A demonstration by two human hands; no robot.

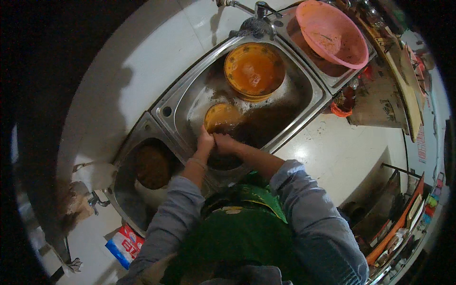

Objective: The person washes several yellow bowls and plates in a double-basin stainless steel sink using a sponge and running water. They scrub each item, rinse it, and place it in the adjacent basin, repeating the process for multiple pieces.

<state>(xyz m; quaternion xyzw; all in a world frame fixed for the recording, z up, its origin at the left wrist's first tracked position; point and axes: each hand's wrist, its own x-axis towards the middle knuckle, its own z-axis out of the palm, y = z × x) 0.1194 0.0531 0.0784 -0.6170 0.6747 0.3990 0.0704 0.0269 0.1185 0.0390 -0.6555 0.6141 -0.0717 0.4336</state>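
My left hand [205, 140] grips the near rim of a small yellow bowl [221, 115], tilted over the sink and wet inside. Close beside it, my right hand [225, 143] has its fingers curled at the bowl's lower edge; whether it holds anything is hidden. Both hands are low in the large stainless steel sink basin [185, 103], whose floor carries foam and dark water. Farther back in this basin stands a stack of yellow patterned bowls [254, 69], the top one filled with orange-tinted, sudsy water.
A pink plastic basin [342, 39] leans in the right-hand sink. Behind the stack are a faucet [262, 10] and a grey scouring pad [254, 26]. Left stands a smaller sink basin [130, 199] with a brown round thing [154, 165]; a red-and-blue packet [124, 245] lies below.
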